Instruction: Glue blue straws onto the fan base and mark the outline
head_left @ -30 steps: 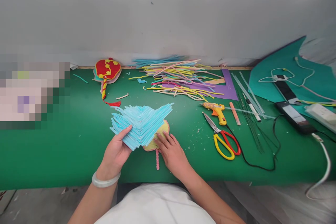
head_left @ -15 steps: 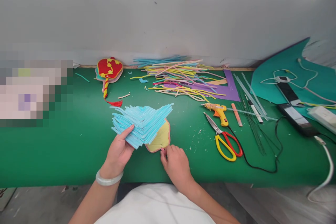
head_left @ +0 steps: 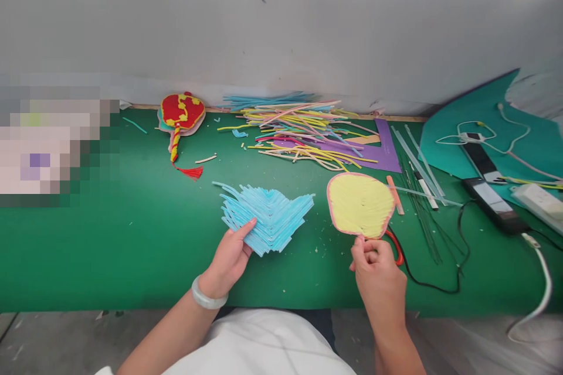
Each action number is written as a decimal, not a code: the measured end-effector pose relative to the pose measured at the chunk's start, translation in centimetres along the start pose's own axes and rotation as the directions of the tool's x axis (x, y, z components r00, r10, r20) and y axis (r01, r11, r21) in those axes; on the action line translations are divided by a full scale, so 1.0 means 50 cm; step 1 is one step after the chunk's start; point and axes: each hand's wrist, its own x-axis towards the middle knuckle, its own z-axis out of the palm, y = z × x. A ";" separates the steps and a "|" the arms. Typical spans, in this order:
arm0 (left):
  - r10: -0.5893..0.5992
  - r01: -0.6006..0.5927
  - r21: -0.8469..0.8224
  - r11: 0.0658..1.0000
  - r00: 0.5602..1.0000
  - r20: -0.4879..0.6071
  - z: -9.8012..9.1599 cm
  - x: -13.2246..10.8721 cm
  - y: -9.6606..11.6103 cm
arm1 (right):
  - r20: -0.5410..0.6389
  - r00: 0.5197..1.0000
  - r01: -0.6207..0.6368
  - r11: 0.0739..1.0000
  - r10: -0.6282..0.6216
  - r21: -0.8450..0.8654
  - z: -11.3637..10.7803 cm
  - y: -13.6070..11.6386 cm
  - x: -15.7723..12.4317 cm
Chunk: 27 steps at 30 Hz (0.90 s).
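A light-blue sheet of fuzzy strips (head_left: 275, 217), laid in a V pattern with ragged ends, is held at its lower left by my left hand (head_left: 231, 255), thumb on top. Off to the right, my right hand (head_left: 379, 263) pinches the bottom end of a yellow fan-shaped piece (head_left: 361, 204) with a pink edge. The two pieces are apart. Behind the yellow piece, the glue gun is hidden and only part of the scissors' red handle (head_left: 397, 248) shows.
Several coloured fuzzy strips (head_left: 299, 123) lie heaped at the back over a purple board (head_left: 389, 146). A red and yellow fan (head_left: 182, 114) with a tassel is at the back left. Thin rods (head_left: 422, 222), cables, a phone (head_left: 495, 202) and a power strip (head_left: 539, 202) occupy the right.
The yellow piece has come out from under the blue sheet and moved right with my right hand, now covering the glue gun. My left hand and the blue sheet have shifted slightly right.
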 end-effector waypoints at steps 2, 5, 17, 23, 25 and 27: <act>-0.031 0.030 0.021 0.999 0.996 0.079 0.000 -0.005 -0.009 | -0.028 1.000 -0.010 0.999 0.011 0.044 -0.005 -0.012 -0.001; -0.015 0.010 0.033 0.999 0.985 0.172 -0.010 -0.032 0.000 | 0.044 0.999 0.009 0.992 -0.015 0.129 0.010 -0.034 -0.019; 0.253 -0.176 0.361 0.916 0.952 -0.176 -0.109 -0.125 0.023 | 0.526 0.817 0.039 0.932 -0.238 0.361 0.144 -0.078 -0.127; 0.449 -0.408 0.553 0.726 0.891 0.068 -0.086 -0.110 0.005 | 0.493 0.837 0.061 0.936 -0.238 0.348 0.167 -0.071 -0.134; 0.480 -0.464 0.594 0.657 0.865 0.145 -0.074 -0.102 -0.003 | 0.481 0.841 0.076 0.935 -0.247 0.347 0.174 -0.069 -0.134; 0.485 -0.466 0.578 0.670 0.864 0.135 -0.066 -0.092 -0.011 | 0.464 0.847 0.096 0.933 -0.259 0.347 0.180 -0.069 -0.137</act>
